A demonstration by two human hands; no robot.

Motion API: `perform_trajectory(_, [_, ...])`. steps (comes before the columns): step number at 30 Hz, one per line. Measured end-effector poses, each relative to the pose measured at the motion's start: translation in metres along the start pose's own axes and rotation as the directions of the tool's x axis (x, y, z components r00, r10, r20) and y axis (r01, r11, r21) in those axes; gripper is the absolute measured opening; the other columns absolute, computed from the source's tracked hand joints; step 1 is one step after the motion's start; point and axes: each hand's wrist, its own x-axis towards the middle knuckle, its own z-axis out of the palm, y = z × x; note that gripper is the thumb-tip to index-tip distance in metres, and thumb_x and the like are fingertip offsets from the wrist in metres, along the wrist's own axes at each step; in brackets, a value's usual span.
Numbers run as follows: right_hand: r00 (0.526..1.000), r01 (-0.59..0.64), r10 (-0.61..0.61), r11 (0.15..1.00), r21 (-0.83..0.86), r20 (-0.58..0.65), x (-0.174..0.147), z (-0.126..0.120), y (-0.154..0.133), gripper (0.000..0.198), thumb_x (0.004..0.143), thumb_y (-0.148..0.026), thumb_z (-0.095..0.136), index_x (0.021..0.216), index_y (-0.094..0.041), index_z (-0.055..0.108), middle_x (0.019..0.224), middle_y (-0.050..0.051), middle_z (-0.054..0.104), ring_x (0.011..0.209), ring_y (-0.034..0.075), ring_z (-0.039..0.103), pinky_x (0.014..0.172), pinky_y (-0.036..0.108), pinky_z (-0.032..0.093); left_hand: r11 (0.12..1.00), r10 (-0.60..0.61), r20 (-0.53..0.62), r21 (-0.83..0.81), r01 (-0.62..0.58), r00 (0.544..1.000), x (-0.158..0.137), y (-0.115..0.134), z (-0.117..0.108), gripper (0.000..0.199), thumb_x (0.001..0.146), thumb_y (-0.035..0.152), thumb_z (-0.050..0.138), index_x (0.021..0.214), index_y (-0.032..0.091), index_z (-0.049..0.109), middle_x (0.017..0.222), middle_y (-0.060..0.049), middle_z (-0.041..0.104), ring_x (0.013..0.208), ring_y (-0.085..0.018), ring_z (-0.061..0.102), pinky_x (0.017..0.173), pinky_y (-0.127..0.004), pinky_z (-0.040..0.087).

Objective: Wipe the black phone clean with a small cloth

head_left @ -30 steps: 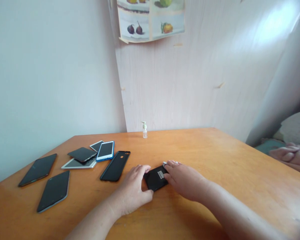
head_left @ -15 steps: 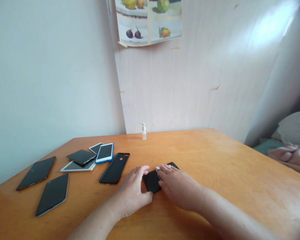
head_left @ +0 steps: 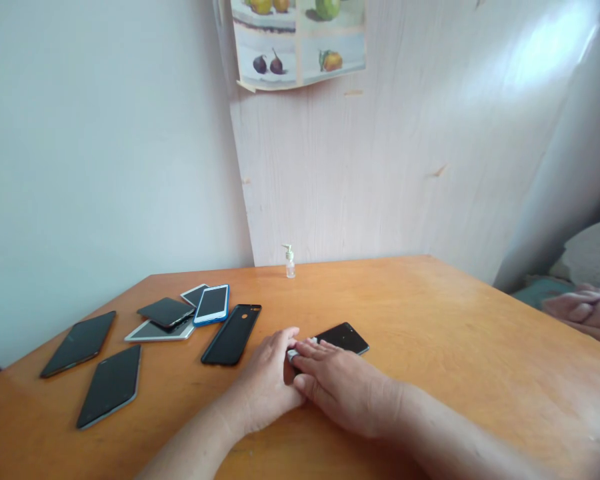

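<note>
Both hands are down on the work here, meeting over the near middle of the wooden table [head_left: 455,320]! The right hand [head_left: 343,380] lies low and flat, palm down, its back turned up, the fingers side by side and reaching left and slightly far. Under those fingertips, a white wipe [head_left: 293,355] pokes out at the left, and the hand has it pinned against the black phone [head_left: 347,338]. The right thumb lies bent along the near side, overlapping the tip of the left hand [head_left: 266,380].

And look at that left hand: a C-shaped curve around the phone's left end, fingers together on the far side, thumb low on the near side, its tip hidden behind the right hand. The gap between is about as wide as the phone, with that end held in the curve. The left forearm slants in from the near left, the right from the near right, wrists low to the tabletop.

The phone lies flat, slanting from near left to far right, only its far right end showing clear. Just left of the left hand sits an empty black case [head_left: 231,335]; farther left, a blue-edged phone [head_left: 211,305] beside a small pile. At the far edge, a pump bottle [head_left: 291,265] stands upright.
</note>
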Motion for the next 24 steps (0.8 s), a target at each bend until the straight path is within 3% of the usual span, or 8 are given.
perform_trajectory(2, [0.999,-0.004,0.005,0.999,-0.036,0.042,0.001,-0.002,0.002,0.044,0.104,-0.034,0.027,0.136,-0.018,0.054,0.144,0.011,0.051,0.137,0.024,0.041,0.113,0.043,0.033,1.0,-0.009,-0.001,-0.002,0.009,1.0,0.0,-0.001,0.0,0.073,0.067,0.023,0.066,0.135,0.019,0.04,0.133,-0.014,0.056,0.125,-0.029,0.052,0.106,-0.042,0.04])
perform_trajectory(7, [0.964,-0.239,0.261,0.936,-0.257,0.054,-0.004,-0.007,0.032,0.039,0.102,-0.022,0.032,0.119,-0.014,0.067,0.134,0.02,0.057,0.129,0.033,0.048,0.103,0.052,0.042,0.999,-0.031,0.005,0.02,0.03,1.0,-0.001,-0.002,0.001,0.075,0.068,0.022,0.066,0.137,0.02,0.037,0.129,-0.011,0.058,0.123,-0.027,0.053,0.107,-0.043,0.038])
perform_trajectory(10, [0.974,-0.202,0.221,0.944,-0.262,0.046,-0.006,-0.003,0.02,0.039,0.101,-0.024,0.035,0.121,-0.013,0.066,0.132,0.021,0.057,0.128,0.033,0.049,0.104,0.053,0.041,0.999,-0.038,0.01,0.012,0.038,0.999,-0.001,-0.001,0.001,0.076,0.067,0.023,0.067,0.138,0.02,0.037,0.129,-0.012,0.058,0.123,-0.028,0.052,0.107,-0.043,0.038])
perform_trajectory(15, [0.994,0.1,-0.086,0.969,-0.227,0.071,-0.006,0.004,-0.004,0.036,0.099,-0.027,0.041,0.117,-0.013,0.068,0.136,0.017,0.055,0.132,0.032,0.044,0.11,0.048,0.036,1.0,-0.028,0.015,-0.002,0.028,0.999,0.0,-0.002,0.001,0.078,0.069,0.029,0.07,0.138,0.019,0.036,0.132,-0.014,0.056,0.125,-0.029,0.051,0.108,-0.044,0.038])
perform_trajectory(21, [0.975,-0.191,0.218,0.925,-0.327,0.049,-0.008,-0.006,0.027,0.034,0.096,-0.017,0.04,0.108,-0.01,0.072,0.124,0.022,0.062,0.118,0.036,0.055,0.096,0.053,0.047,1.0,-0.024,0.001,0.017,0.024,1.0,0.0,-0.001,0.001,0.075,0.067,0.022,0.066,0.137,0.02,0.039,0.13,-0.012,0.058,0.123,-0.029,0.052,0.108,-0.044,0.038])
perform_trajectory(24, [0.988,-0.126,0.146,0.943,-0.308,0.041,-0.007,0.0,0.014,0.037,0.098,-0.021,0.039,0.117,-0.008,0.068,0.13,0.021,0.059,0.125,0.034,0.05,0.104,0.051,0.041,1.0,-0.027,0.007,0.009,0.027,1.0,0.0,0.0,0.0,0.075,0.067,0.023,0.067,0.137,0.019,0.038,0.13,-0.013,0.058,0.123,-0.029,0.052,0.107,-0.044,0.038])
